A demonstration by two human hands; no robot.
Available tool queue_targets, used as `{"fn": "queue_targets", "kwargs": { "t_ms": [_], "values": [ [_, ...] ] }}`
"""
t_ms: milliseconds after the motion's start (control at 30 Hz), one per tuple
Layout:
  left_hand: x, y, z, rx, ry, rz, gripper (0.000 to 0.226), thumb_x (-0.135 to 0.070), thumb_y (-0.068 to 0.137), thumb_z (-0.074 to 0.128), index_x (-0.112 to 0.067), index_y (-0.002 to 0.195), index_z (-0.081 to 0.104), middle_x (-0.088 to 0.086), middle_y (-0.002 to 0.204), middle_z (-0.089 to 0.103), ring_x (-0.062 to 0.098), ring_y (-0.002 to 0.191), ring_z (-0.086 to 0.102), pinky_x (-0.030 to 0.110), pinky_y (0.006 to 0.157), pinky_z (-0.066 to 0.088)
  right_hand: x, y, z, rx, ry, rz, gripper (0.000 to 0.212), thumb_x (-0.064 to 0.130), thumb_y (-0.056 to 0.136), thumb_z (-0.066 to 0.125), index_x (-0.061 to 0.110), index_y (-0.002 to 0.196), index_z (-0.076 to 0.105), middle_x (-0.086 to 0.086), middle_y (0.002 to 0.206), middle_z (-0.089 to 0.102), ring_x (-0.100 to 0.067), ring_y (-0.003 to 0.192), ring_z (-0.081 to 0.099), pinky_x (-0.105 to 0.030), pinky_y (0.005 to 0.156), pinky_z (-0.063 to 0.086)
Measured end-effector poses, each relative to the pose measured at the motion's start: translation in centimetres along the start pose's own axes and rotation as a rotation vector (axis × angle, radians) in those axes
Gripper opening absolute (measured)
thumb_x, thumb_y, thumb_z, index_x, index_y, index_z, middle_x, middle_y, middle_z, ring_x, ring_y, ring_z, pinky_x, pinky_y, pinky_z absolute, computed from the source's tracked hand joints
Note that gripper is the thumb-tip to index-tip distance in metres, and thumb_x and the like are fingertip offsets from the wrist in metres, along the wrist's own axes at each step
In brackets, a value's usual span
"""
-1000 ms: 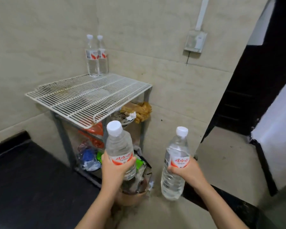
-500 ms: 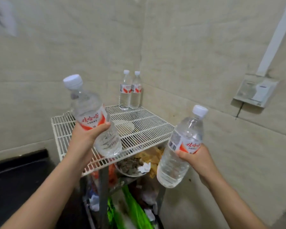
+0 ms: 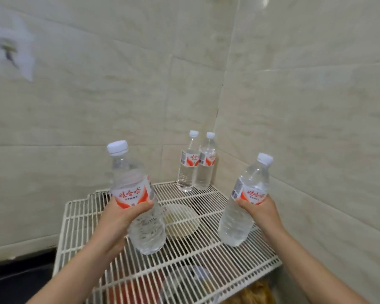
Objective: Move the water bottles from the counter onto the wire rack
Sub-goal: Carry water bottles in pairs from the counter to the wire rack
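My left hand (image 3: 119, 224) grips a clear water bottle (image 3: 136, 194) with a white cap and red-and-white label, held above the left middle of the white wire rack (image 3: 193, 266). My right hand (image 3: 262, 213) grips a second such bottle (image 3: 244, 205), tilted slightly, over the rack's right side. Both held bottles hang above the wire top, not resting on it. Two more water bottles (image 3: 195, 163) stand upright side by side at the rack's back corner against the tiled walls.
A pale bowl (image 3: 182, 222) shows through the wires on the shelf beneath, between the held bottles. Red and brown items lie under the rack's front. Tiled walls close in behind and to the right. A dark counter (image 3: 15, 279) lies at lower left.
I have come closer to the rack. Both hands have carried their bottles forward, from beside and in front of the rack to over its wire top.
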State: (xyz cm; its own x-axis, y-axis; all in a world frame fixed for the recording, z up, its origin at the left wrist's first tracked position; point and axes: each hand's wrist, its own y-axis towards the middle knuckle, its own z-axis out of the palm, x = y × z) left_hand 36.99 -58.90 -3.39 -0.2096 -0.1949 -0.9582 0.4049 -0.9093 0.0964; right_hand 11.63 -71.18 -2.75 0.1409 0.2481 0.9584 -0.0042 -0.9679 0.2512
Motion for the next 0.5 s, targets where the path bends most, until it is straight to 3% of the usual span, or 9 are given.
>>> {"fn": "queue_targets", "kwargs": {
  "t_ms": [200,333,500],
  "values": [
    [0.9,3.4,2.4,-0.018,0.155,-0.009,0.05,-0.002,0.059,0.077,-0.01,0.105,0.059,0.014,0.096,0.07,0.032,0.093,0.066,0.046,0.087,0.051,-2.2,5.1,2.6,0.081,-0.022,-0.012,0.032,0.006,0.069,0.075,0.025,0.086,0.056,0.002,0.086,0.064,-0.018,0.082,0.061,-0.034,0.077,0.05],
    [1.6,4.1,3.6,-0.06,0.166,-0.003,0.049,-0.002,0.06,0.078,-0.012,0.105,0.06,0.014,0.098,0.071,0.03,0.093,0.067,0.048,0.09,0.051,-1.9,9.1,3.9,0.175,-0.038,-0.076,0.038,0.001,0.067,0.075,0.027,0.083,0.054,0.004,0.083,0.063,-0.019,0.082,0.061,-0.03,0.073,0.048],
    [1.8,4.1,4.8,-0.157,0.227,0.016,0.04,-0.002,0.064,0.076,-0.014,0.098,0.06,0.009,0.092,0.072,0.025,0.086,0.068,0.032,0.069,0.051,-2.3,14.3,5.6,0.27,-0.047,-0.084,0.039,0.004,0.066,0.077,0.031,0.08,0.053,0.005,0.088,0.064,-0.025,0.095,0.062,-0.043,0.09,0.049]
  ]
}}
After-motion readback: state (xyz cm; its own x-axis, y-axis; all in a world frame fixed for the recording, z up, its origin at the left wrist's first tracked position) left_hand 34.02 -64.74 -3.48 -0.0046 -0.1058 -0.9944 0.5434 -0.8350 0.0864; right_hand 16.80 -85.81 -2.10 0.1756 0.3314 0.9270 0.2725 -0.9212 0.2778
